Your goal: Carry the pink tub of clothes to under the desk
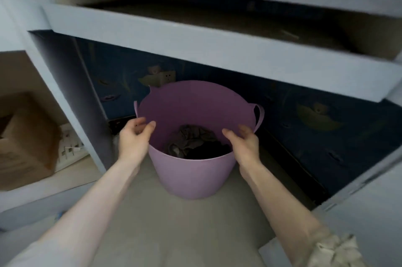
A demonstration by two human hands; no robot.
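Nearest the lens, a crumpled pale fabric band (335, 251) circles the right forearm at the lower right edge of the view, and both bare forearms stretch forward over a pale grey floor (185, 229). Ahead of them stands the pink tub (191, 171), upright on that floor, at the front of the dark opening below the desk (217, 53). Its far rim reaches in beneath the desk's pale front edge, while its near wall is out toward the person.

On the tub's left rim, the left hand (133, 140) has its thumb inside the wall and its fingers curled outside, pinching the rim. At the right rim, the right hand (243, 142) also has its thumb inside and its fingers outside, closed on the edge. One loop handle (260, 117) sticks out from the tub's far right side, free of either hand.

Down in the bottom of the tub lie clothes (195, 145), a rumpled grey piece beside a darker one, filling only the lowest part.

Behind the tub, the back of the opening is dark blue wallpaper (315, 110) with pale figures, and a wall socket (167, 76) shows just above the tub's far rim. Left of the desk's side panel, a brown cardboard box (24, 140) sits on a low shelf.
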